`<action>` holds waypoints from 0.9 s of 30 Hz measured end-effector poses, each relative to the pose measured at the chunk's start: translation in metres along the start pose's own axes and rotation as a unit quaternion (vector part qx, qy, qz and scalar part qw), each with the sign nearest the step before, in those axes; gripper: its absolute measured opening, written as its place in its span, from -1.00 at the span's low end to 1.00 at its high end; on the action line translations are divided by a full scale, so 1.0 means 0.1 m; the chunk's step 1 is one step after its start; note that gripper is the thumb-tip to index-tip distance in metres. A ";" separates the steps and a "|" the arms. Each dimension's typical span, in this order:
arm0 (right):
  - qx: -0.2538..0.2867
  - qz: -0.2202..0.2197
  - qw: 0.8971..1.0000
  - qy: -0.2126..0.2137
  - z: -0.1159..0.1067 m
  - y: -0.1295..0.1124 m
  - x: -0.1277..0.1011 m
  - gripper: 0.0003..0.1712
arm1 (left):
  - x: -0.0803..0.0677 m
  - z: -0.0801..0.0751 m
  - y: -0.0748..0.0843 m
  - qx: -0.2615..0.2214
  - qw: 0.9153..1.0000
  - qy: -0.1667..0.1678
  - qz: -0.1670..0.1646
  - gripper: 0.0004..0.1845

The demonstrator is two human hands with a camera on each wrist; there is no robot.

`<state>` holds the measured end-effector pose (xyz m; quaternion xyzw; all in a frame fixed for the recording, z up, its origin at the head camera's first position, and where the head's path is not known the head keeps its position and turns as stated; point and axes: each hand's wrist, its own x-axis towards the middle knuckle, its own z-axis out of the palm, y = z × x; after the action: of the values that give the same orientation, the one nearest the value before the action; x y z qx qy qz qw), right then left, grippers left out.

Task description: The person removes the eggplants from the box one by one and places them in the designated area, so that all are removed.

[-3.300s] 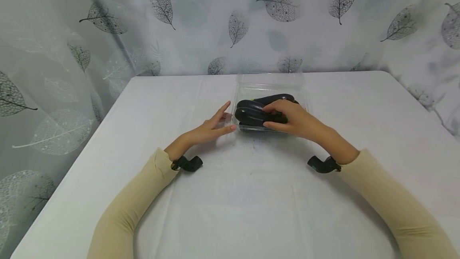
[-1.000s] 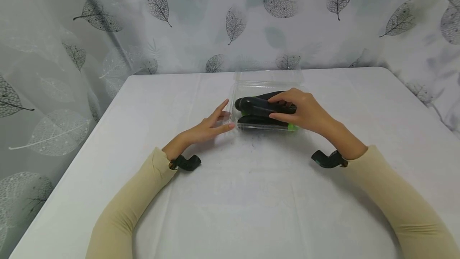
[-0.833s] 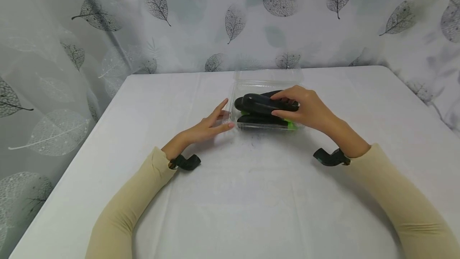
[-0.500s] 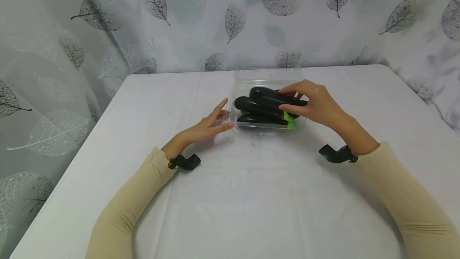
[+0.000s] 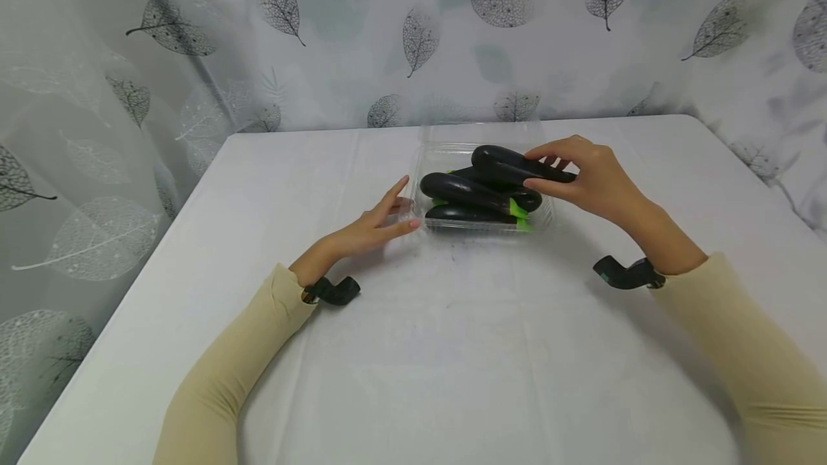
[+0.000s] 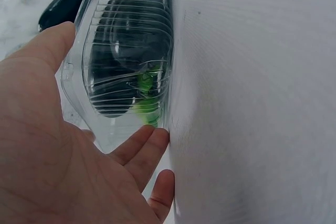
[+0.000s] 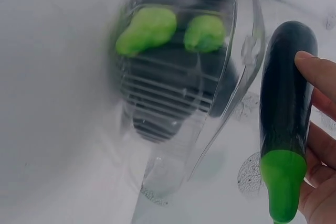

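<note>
My right hand (image 5: 594, 178) pinches a dark purple eggplant (image 5: 500, 163) between thumb and fingers, above the right part of a clear plastic clamshell box (image 5: 551, 217). In the right wrist view, the held eggplant (image 7: 287, 87) shows a bright green cap and stem, and it is outside the box wall. Several more eggplants (image 5: 461, 191) with green caps lie inside the box. My left hand (image 5: 370, 232) stays at the box's left side, fingers extended. The left wrist view has its thumb by the rim and its fingertips (image 6: 149, 153) at the lower end of the ribbed wall.
The box stands near the back edge of a white-covered table (image 5: 413, 350), its clear lid (image 5: 478, 133) folded back. Behind hangs a leaf-printed curtain (image 5: 349, 41). Each wrist wears a black camera mount (image 5: 336, 291).
My right hand has gripped the eggplant from the pile, lifted it and carried it up and right, uncovering the eggplants beneath. My left hand has stayed at the box side.
</note>
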<state>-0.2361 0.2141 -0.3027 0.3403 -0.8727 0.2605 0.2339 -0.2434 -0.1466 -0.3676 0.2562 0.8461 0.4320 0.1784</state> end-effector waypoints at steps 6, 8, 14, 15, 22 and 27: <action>-0.012 0.032 0.999 -0.009 -0.05 0.08 -0.05 -0.56 | 0.00 0.00 0.00 -0.002 1.000 0.001 0.002 -0.09; -0.014 0.036 0.999 -0.007 -0.06 0.12 -0.07 -0.56 | 0.00 0.00 0.00 -0.002 1.000 0.002 0.002 -0.09; -0.015 0.047 0.999 0.006 -0.11 0.22 -0.12 -0.56 | 0.01 0.00 -0.01 -0.003 1.000 0.002 0.001 -0.10; -0.016 0.051 0.999 0.007 -0.11 0.24 -0.13 -0.56 | 0.01 0.00 -0.01 -0.003 1.000 0.001 0.001 -0.10; -0.024 0.085 0.996 0.002 -0.16 0.37 -0.19 -0.56 | 0.00 0.00 -0.01 -0.001 1.000 0.002 -0.001 -0.09; -0.028 0.102 0.994 -0.001 -0.20 0.46 -0.24 -0.56 | 0.01 0.00 0.00 -0.002 1.000 0.001 -0.002 -0.09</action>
<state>-0.2485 0.2670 -0.3153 0.2430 -0.9099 0.2586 0.2146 -0.2437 -0.1460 -0.3678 0.2538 0.8460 0.4334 0.1791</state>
